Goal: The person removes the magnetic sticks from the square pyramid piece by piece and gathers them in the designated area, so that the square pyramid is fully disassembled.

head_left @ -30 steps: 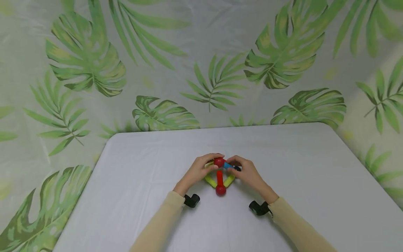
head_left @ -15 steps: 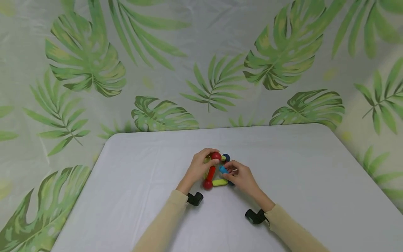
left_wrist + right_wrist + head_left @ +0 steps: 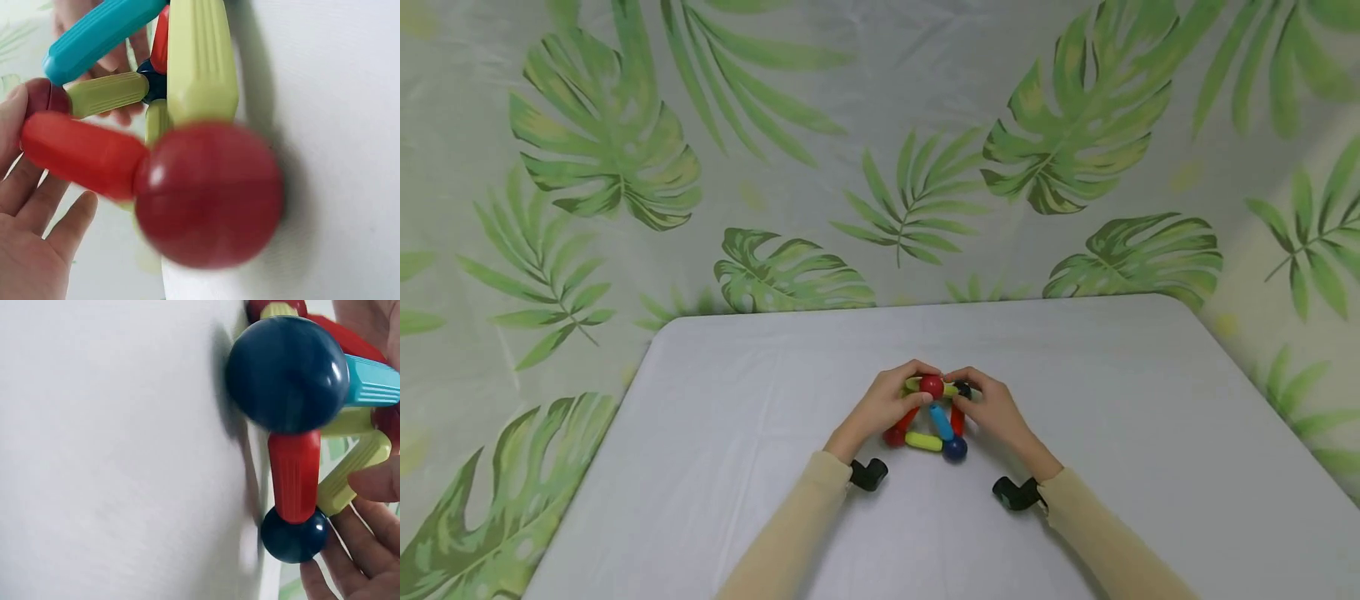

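Left hand [image 3: 887, 404] pinches the upper red ball [image 3: 932, 386], right hand [image 3: 994, 408] the lime rod [image 3: 351, 474] beside it.
Over the white table [image 3: 737, 400], we seem mid-join; next, the blue rod [image 3: 941, 422] should meet that ball.

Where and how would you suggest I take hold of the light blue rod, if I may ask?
I'd pinch the light blue rod across its ridged middle, from the person's side: it slants up from the nearer dark blue ball, and nothing covers that side.
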Demonstrator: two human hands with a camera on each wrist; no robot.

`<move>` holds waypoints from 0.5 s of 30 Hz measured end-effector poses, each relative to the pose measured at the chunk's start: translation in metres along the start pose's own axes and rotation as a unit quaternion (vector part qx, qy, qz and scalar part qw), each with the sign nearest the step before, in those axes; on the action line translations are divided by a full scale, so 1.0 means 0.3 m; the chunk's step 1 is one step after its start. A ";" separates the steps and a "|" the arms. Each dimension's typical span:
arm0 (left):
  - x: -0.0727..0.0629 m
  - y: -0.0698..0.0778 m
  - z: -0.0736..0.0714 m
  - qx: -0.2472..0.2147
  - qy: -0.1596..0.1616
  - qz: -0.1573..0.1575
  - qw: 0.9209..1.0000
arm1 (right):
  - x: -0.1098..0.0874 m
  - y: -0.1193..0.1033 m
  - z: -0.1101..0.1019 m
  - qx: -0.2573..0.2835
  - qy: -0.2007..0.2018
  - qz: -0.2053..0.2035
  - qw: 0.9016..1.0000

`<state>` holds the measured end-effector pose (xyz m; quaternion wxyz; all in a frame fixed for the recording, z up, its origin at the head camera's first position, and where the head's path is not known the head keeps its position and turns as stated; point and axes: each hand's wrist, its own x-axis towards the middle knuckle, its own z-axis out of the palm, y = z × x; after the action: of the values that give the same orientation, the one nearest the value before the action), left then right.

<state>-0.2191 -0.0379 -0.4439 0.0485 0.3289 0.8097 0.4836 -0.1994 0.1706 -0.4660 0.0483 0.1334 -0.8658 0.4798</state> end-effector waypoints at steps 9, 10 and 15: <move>-0.005 -0.010 0.000 0.054 0.030 0.025 0.998 | -0.048 -0.019 0.029 0.000 0.002 -0.019 1.000; -0.005 -0.009 0.003 0.060 0.027 0.029 0.997 | -0.051 -0.023 0.033 0.004 0.000 -0.020 1.000; -0.001 -0.006 0.018 0.064 0.036 0.042 0.996 | -0.060 -0.036 0.049 0.005 -0.001 -0.028 1.000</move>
<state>-0.2175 -0.0346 -0.4481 -0.0221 0.3476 0.8258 0.4435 -0.1784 0.1562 -0.4689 0.0605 0.1583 -0.8592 0.4827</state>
